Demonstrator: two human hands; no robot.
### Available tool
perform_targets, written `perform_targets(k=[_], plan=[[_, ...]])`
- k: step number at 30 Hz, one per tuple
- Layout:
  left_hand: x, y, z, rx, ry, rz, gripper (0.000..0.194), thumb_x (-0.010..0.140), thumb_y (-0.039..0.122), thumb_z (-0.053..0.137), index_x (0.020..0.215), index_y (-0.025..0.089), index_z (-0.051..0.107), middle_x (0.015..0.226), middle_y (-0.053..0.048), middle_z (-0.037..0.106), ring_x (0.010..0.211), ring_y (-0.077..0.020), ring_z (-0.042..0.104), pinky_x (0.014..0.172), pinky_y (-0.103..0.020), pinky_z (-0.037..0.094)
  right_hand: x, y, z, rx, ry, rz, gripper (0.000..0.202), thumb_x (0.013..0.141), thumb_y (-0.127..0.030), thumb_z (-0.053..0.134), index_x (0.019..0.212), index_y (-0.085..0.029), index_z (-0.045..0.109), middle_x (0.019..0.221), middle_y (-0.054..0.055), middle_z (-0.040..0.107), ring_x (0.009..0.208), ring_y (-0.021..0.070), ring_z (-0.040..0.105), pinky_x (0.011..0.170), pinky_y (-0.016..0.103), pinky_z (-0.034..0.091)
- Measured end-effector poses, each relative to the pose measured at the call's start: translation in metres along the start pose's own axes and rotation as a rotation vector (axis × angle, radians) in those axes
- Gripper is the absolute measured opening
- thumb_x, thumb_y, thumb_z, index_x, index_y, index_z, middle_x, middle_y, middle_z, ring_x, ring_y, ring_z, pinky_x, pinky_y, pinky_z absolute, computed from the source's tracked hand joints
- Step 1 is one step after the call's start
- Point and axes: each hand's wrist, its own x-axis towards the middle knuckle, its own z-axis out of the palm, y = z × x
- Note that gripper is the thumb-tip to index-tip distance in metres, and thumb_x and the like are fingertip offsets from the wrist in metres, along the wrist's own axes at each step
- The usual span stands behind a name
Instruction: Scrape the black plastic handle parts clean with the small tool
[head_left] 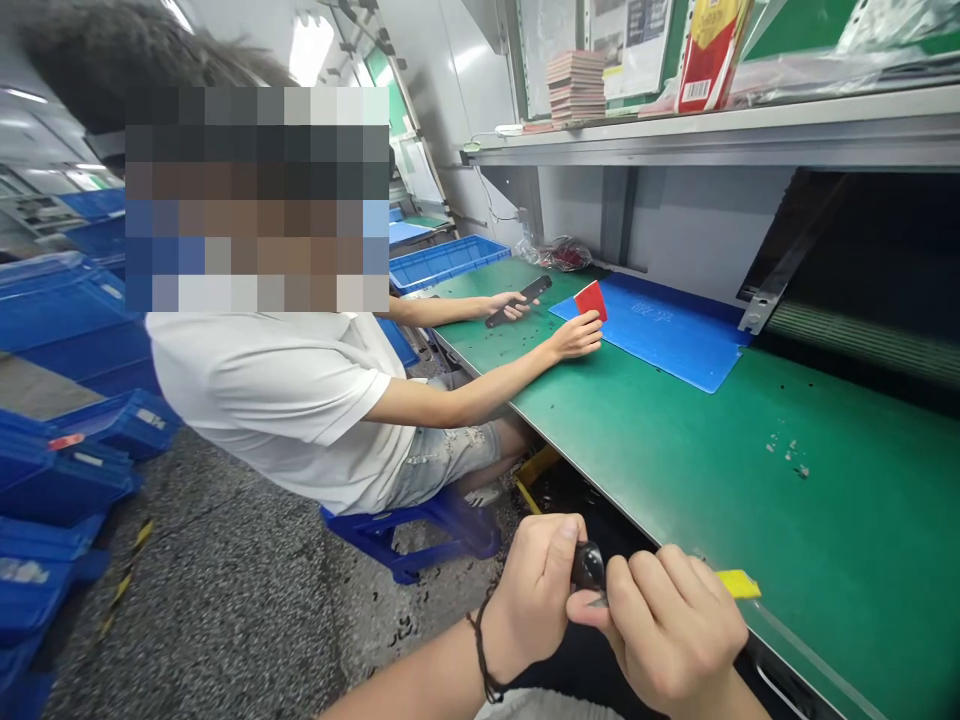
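My left hand (541, 590), with a dark cord round its wrist, is closed on a glossy black rounded part (588, 567) near the bench's front edge. Most of the part is hidden in the fist. Close against it, my right hand (671, 620) is wrapped round a knife, its yellow handle end (739, 584) sticking out behind the fingers. A small grey blade tip (598, 602) shows by the right thumb, just below the black part; whether it touches cannot be made out.
A co-worker in a white shirt (285, 390) sits at the left, holding a long black part (519, 302) and a red card-like piece (591, 301). A blue sheet (667, 335) lies on the green bench (847, 520). Blue crates (67, 470) stand left; a shelf (705, 135) overhangs.
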Motion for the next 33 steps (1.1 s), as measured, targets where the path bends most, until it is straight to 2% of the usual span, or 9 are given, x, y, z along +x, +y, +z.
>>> perform_targets(k=[3,5,7,10,13,18,23,28,33], plan=[[0.002,-0.007,0.003,-0.247,-0.165,-0.151,0.064,0.110,0.065,0.020,0.078,0.019,0.052,0.072,-0.003,0.053,0.065,-0.0166,0.052,0.061,-0.031,0.041,-0.002,0.003,0.004,0.174,0.030,0.064,0.007,0.104,-0.020,0.059,0.098,-0.019,0.061,0.065,0.000,0.052,0.064,0.0162,0.039,0.063,0.035,0.022],[0.006,-0.011,0.002,-0.482,-0.338,-0.263,0.061,0.108,0.068,0.024,0.088,0.018,0.053,0.078,-0.003,0.056,0.062,-0.0155,0.057,0.057,-0.030,0.046,-0.005,0.005,0.005,0.242,0.027,0.184,0.013,0.102,-0.010,0.057,0.113,-0.017,0.061,0.074,0.002,0.057,0.067,0.0162,0.044,0.063,0.032,0.030],[0.010,-0.012,0.000,-0.611,-0.422,-0.315,0.051,0.108,0.066,0.033,0.097,0.019,0.051,0.079,0.000,0.054,0.057,-0.0137,0.056,0.053,-0.028,0.047,-0.009,0.008,0.003,0.261,-0.018,0.298,0.021,0.104,-0.013,0.055,0.125,-0.013,0.059,0.084,0.005,0.060,0.073,0.0171,0.051,0.066,0.030,0.037],[0.012,-0.009,-0.007,-0.478,-0.369,-0.155,0.043,0.109,0.058,0.042,0.102,0.017,0.053,0.076,0.001,0.051,0.060,-0.0124,0.049,0.057,-0.026,0.042,-0.012,0.016,-0.006,0.274,-0.130,0.338,0.021,0.109,-0.028,0.051,0.121,-0.014,0.060,0.088,0.006,0.061,0.078,0.0184,0.053,0.068,0.030,0.039],[0.013,-0.006,-0.016,-0.237,-0.304,0.059,0.054,0.109,0.063,0.035,0.095,0.016,0.058,0.078,-0.002,0.051,0.068,-0.0146,0.046,0.064,-0.030,0.036,-0.005,0.027,-0.021,0.311,-0.206,0.299,0.029,0.111,-0.043,0.048,0.103,-0.018,0.061,0.080,0.003,0.056,0.071,0.0170,0.047,0.065,0.031,0.031],[0.017,-0.003,-0.027,-0.087,-0.480,0.223,0.059,0.107,0.069,0.030,0.078,0.020,0.044,0.067,0.002,0.040,0.058,-0.0130,0.036,0.057,-0.031,0.025,0.024,0.039,-0.040,0.325,-0.340,0.228,0.054,0.107,-0.065,0.045,0.079,-0.020,0.053,0.068,-0.002,0.046,0.062,0.0130,0.035,0.061,0.031,0.020],[0.019,0.000,-0.031,-0.094,-0.567,0.300,0.057,0.108,0.068,0.029,0.080,0.020,0.044,0.065,0.002,0.041,0.056,-0.0130,0.036,0.056,-0.030,0.025,0.042,0.035,-0.041,0.384,-0.472,0.195,0.061,0.103,-0.074,0.042,0.075,-0.021,0.050,0.067,-0.003,0.049,0.061,0.0126,0.032,0.059,0.031,0.016],[0.018,0.000,-0.031,-0.097,-0.557,0.316,0.058,0.108,0.068,0.029,0.079,0.020,0.046,0.065,0.001,0.042,0.055,-0.0133,0.037,0.056,-0.030,0.026,0.038,0.033,-0.038,0.347,-0.436,0.153,0.065,0.106,-0.074,0.035,0.073,-0.020,0.050,0.066,-0.002,0.048,0.060,0.0135,0.030,0.060,0.032,0.014],[0.014,-0.001,-0.027,-0.097,-0.490,0.270,0.058,0.108,0.068,0.030,0.078,0.020,0.045,0.066,0.001,0.041,0.057,-0.0135,0.036,0.057,-0.031,0.025,0.034,0.032,-0.033,0.177,-0.305,0.050,0.062,0.109,-0.066,0.035,0.070,-0.020,0.050,0.066,-0.001,0.045,0.064,0.0161,0.029,0.062,0.035,0.014]])
